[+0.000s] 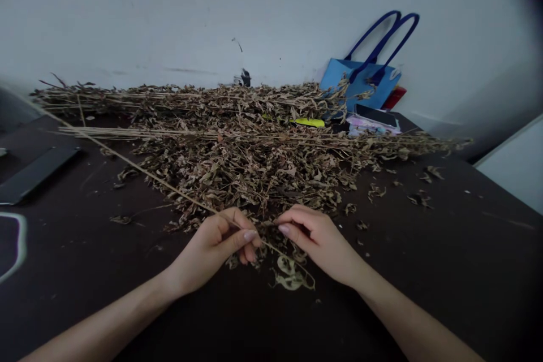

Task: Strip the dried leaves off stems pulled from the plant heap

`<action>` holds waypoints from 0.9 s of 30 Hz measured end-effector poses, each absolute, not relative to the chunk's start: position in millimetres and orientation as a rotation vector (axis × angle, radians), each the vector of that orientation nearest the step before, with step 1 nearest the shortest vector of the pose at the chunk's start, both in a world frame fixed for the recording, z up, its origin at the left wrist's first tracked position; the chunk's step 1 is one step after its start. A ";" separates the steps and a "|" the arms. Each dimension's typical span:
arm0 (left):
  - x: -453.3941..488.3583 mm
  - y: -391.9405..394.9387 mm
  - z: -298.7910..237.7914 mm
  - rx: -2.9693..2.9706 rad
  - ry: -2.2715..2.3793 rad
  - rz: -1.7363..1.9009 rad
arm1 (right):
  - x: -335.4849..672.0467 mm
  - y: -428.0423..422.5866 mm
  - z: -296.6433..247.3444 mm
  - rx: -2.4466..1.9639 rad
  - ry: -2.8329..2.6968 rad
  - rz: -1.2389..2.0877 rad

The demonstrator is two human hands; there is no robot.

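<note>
My left hand point(229, 237) is closed on a long, thin dried plant stalk point(161, 182), thumb pressed against the fingers. The stalk slants from the upper left down through the hand to a tip with pale curled leaves point(292, 274). To the right of it, my right hand point(311, 237) pinches at a dry brown leaf by the stalk, thumb and forefinger nearly together; the exact grip is partly hidden. Just beyond both hands lies a heap of crumpled dried leaves point(263, 172).
Bundles of dried stalks point(190, 97) lie along the wall at the back of the dark table point(445, 271). A blue bag point(384, 87) leans at the back right, with a phone point(376, 116) before it. A dark flat slab point(38, 172) lies at the left.
</note>
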State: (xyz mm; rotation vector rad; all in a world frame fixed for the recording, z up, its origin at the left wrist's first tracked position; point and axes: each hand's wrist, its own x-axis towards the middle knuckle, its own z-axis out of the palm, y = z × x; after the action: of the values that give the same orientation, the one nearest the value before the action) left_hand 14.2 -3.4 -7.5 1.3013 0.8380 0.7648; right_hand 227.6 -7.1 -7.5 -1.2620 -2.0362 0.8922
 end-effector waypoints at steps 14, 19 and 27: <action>5.6 9.6 -9.3 1.392 0.996 0.818 | 235.2 -12.0 7.3 -1.034 -2.166 0.733; 6.5 9.8 -10.4 1.367 1.011 0.823 | 228.2 -16.7 1.3 -1.114 -2.265 0.679; 9.1 9.7 -7.9 1.304 1.014 0.849 | 225.0 -12.6 -8.7 -1.241 -2.010 0.964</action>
State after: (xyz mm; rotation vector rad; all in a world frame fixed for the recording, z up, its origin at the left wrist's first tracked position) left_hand 9.1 9.7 -7.9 1.3044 1.0144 0.8494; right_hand 225.0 -12.6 -8.7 -1.2410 -2.0102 0.9639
